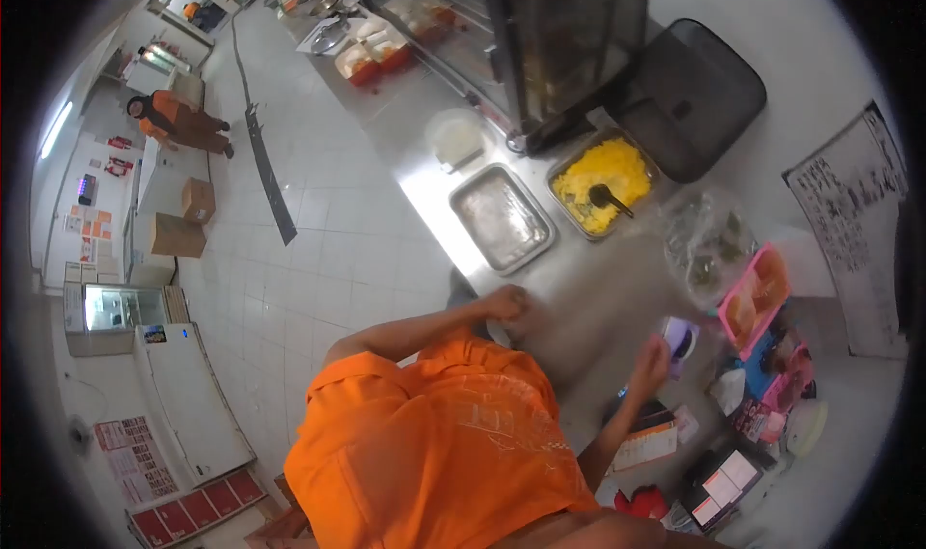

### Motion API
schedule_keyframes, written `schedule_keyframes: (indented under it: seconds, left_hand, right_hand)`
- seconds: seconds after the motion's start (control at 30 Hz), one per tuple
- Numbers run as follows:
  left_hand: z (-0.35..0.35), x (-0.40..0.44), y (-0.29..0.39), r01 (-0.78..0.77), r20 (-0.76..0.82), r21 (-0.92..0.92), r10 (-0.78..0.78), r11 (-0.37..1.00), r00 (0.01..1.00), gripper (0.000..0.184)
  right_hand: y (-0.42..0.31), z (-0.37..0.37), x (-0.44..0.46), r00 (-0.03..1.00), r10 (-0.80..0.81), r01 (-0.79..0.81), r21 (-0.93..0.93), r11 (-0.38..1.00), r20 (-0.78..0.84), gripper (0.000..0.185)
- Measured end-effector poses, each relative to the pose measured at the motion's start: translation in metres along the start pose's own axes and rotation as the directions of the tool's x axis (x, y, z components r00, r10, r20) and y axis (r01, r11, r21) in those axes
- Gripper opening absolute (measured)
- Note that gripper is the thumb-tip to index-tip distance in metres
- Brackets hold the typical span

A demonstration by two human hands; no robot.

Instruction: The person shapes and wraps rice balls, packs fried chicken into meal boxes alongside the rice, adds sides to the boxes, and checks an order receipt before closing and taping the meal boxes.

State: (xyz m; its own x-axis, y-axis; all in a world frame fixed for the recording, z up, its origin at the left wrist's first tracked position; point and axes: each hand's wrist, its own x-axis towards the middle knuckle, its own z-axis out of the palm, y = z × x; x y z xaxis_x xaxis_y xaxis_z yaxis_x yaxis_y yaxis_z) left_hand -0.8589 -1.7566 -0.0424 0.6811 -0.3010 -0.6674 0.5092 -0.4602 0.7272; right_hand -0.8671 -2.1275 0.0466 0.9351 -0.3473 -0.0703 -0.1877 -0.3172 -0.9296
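Observation:
My left hand (507,303) is closed, its fingers curled above the front edge of the steel counter (588,303). Motion blur lies beside it, and whatever it may hold is hidden. A small lilac-and-white object (680,341) with a dark middle is gripped in my right hand (652,360); its exact kind is unclear. Beyond my left hand sits a shallow metal tray (502,217) with a shiny bottom. A second metal pan holds yellow shredded food (606,171), with a black scoop (605,198) resting in it.
Behind the pans are a glass display case (569,47) and a dark lid (694,96). A clear bag (709,245), a pink tray (755,300) and a tablet-like screen (725,489) lie to the right. Another person (174,120) in orange stands across the tiled floor.

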Motion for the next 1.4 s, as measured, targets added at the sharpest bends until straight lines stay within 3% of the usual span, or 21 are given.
schedule_keyframes:
  seconds: [0.07,0.17,0.27,0.37,0.47,0.5,0.57,0.63,0.7,0.73,0.77,0.87,0.93,0.97,1.0,1.1,1.2,1.27,1.33,1.37,1.4]
  left_hand:
    - [-0.037,-0.002,-0.084,-0.271,-0.391,0.056,0.271,0.961,0.880,0.038]
    - [-0.106,-0.054,-0.097,-0.148,-0.418,-0.240,0.036,0.959,0.908,0.038]
    - [-0.169,-0.108,-0.063,0.101,-0.335,-0.490,-0.293,0.866,0.896,0.039]
    - [-0.214,-0.075,-0.129,-0.240,-0.525,-0.415,-0.016,0.878,0.851,0.032]
    - [-0.290,-0.050,-0.181,-0.281,-0.543,-0.229,0.117,0.932,0.831,0.026]
    - [-0.316,-0.061,-0.180,-0.236,-0.531,-0.338,0.023,0.911,0.847,0.025]
    - [-0.389,-0.093,-0.156,-0.141,-0.482,-0.530,-0.160,0.836,0.862,0.022]
    - [-0.422,-0.106,-0.185,-0.192,-0.578,-0.559,-0.213,0.807,0.787,0.025]
    - [-0.451,-0.118,-0.215,-0.222,-0.576,-0.658,-0.292,0.719,0.763,0.028]
    - [-0.459,-0.126,-0.226,-0.206,-0.571,-0.685,-0.340,0.698,0.748,0.030]
    - [-0.467,-0.135,-0.234,-0.190,-0.563,-0.712,-0.387,0.676,0.730,0.032]
    - [-0.496,-0.164,-0.228,-0.135,-0.467,-0.839,-0.569,0.527,0.677,0.040]
    - [-0.508,-0.177,-0.234,-0.118,-0.411,-0.886,-0.642,0.448,0.648,0.043]
    - [-0.509,-0.182,-0.241,-0.120,-0.404,-0.893,-0.657,0.434,0.636,0.045]
    - [-0.517,-0.184,-0.245,-0.124,-0.400,-0.899,-0.671,0.421,0.624,0.046]
    - [-0.535,-0.191,-0.252,-0.116,-0.418,-0.890,-0.684,0.441,0.598,0.044]
    - [-0.563,-0.190,-0.247,-0.157,-0.486,-0.849,-0.632,0.504,0.603,0.044]
    - [-0.583,-0.184,-0.241,-0.262,-0.629,-0.736,-0.487,0.625,0.606,0.047]
    - [-0.602,-0.180,-0.222,-0.392,-0.745,-0.618,-0.348,0.681,0.569,0.054]
    - [-0.616,-0.179,-0.198,-0.466,-0.795,-0.561,-0.287,0.684,0.535,0.059]
    - [-0.629,-0.173,-0.178,-0.539,-0.840,-0.499,-0.228,0.678,0.492,0.064]
  right_hand:
    - [-0.027,0.070,0.028,0.969,-0.128,0.125,0.024,0.992,0.212,0.027]
    - [-0.084,0.179,0.049,0.859,-0.116,0.060,0.127,0.990,0.498,0.023]
    - [-0.168,0.289,0.040,0.748,-0.171,0.061,0.191,0.980,0.642,0.025]
    - [-0.217,0.412,0.029,0.667,-0.146,-0.017,0.211,0.977,0.731,0.022]
    - [-0.228,0.561,0.032,0.613,-0.083,-0.133,0.207,0.969,0.786,0.023]
    - [-0.230,0.604,0.035,0.583,-0.025,-0.179,0.158,0.971,0.812,0.024]
    - [-0.235,0.697,0.050,0.620,-0.121,0.001,0.153,0.988,0.775,0.026]
    - [-0.253,0.782,0.080,0.652,-0.227,0.100,0.214,0.972,0.724,0.028]
    - [-0.299,0.864,0.113,0.708,-0.093,0.022,0.110,0.994,0.700,0.027]
    - [-0.332,0.899,0.127,0.728,-0.093,0.137,-0.011,0.991,0.680,0.030]
    - [-0.338,0.939,0.149,0.689,-0.167,0.136,0.100,0.986,0.705,0.035]
    - [-0.350,1.058,0.201,0.699,-0.099,-0.001,0.139,0.990,0.708,0.032]
    - [-0.353,1.110,0.211,0.709,0.053,-0.140,0.067,0.988,0.703,0.030]
    - [-0.357,1.128,0.213,0.706,0.129,-0.212,0.034,0.977,0.696,0.030]
    - [-0.360,1.141,0.217,0.745,0.147,-0.130,-0.075,0.989,0.651,0.028]
    - [-0.284,1.212,0.264,0.837,-0.045,0.023,0.047,0.999,0.545,0.026]
    - [-0.374,1.117,0.208,0.871,-0.307,0.350,-0.045,0.936,0.383,0.031]
    - [-0.374,1.060,0.191,0.708,-0.680,0.700,-0.064,0.711,0.189,0.032]
    - [-0.397,0.978,0.132,0.562,-0.754,0.825,-0.162,0.541,0.340,0.027]
    - [-0.391,0.945,0.090,0.573,-0.735,0.779,0.036,0.626,0.362,0.023]
    - [-0.374,0.913,0.077,0.357,-0.463,0.754,0.043,0.656,0.812,0.023]
